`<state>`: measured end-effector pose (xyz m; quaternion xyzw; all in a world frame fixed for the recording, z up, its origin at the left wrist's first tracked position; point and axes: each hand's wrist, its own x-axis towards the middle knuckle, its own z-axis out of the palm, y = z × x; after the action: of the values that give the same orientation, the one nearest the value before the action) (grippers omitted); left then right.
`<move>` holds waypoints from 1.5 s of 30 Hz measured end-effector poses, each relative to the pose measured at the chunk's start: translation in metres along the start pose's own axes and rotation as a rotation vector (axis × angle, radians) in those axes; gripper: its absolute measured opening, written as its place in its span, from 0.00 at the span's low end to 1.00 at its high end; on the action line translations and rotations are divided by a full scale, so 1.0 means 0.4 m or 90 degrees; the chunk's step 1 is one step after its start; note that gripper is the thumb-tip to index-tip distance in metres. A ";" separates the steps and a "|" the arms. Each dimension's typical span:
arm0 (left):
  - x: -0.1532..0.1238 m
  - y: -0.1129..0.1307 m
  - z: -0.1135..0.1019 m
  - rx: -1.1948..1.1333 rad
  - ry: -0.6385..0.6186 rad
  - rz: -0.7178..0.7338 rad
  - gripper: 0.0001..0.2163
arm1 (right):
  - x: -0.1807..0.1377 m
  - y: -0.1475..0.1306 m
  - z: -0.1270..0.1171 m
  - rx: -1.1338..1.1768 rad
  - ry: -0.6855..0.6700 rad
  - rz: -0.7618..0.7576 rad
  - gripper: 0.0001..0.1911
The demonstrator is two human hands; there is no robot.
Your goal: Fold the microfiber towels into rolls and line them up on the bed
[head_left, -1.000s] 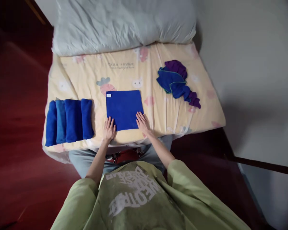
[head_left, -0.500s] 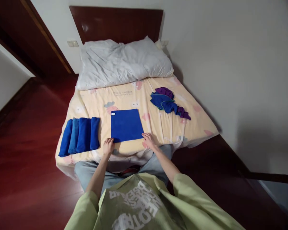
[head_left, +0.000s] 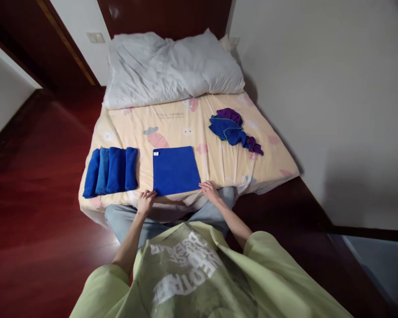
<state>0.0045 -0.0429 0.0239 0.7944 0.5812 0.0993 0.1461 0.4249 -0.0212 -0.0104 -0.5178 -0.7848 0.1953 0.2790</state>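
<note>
A blue towel lies flat on the bed in front of me, with a small white label at its far left corner. My left hand pinches the near left corner of this towel. At the near right corner, the fingers of my right hand are closed on the edge. To the left, several rolled blue towels lie side by side. On the right is a crumpled heap of blue and purple cloths.
The bed has a pale yellow sheet with carrot prints. A large white pillow lies at its head, against a dark wooden headboard. A white wall stands on the right, and dark red floor shows on the left.
The view has tilted down a little. The towel's near edge is drawn slightly towards me and looks a bit wider, with both hands still at its corners.
</note>
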 end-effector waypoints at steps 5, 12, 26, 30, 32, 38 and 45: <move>-0.024 -0.002 0.051 -0.167 0.077 -0.111 0.21 | -0.025 -0.006 0.032 0.080 0.101 0.090 0.21; 0.007 0.000 0.031 -0.247 0.088 -0.145 0.17 | 0.007 -0.009 0.018 0.186 0.107 0.156 0.17; 0.080 -0.020 0.043 -0.258 0.128 -0.265 0.20 | 0.065 -0.014 0.015 0.158 0.104 0.322 0.14; 0.100 -0.024 0.035 -0.251 0.113 -0.282 0.19 | 0.081 -0.019 0.024 0.070 0.073 0.371 0.14; 0.104 -0.023 0.032 -0.235 0.108 -0.291 0.18 | 0.085 -0.022 0.028 0.040 0.063 0.387 0.14; 0.110 -0.017 0.033 -0.196 0.104 -0.318 0.18 | 0.096 -0.025 0.035 -0.023 0.053 0.427 0.15; 0.114 -0.022 0.025 -0.216 0.105 -0.314 0.17 | 0.100 -0.029 0.034 -0.008 0.051 0.428 0.16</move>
<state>0.0138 0.0016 0.0110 0.5829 0.7414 0.2204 0.2488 0.3957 0.0109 -0.0043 -0.7567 -0.5595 0.2510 0.2266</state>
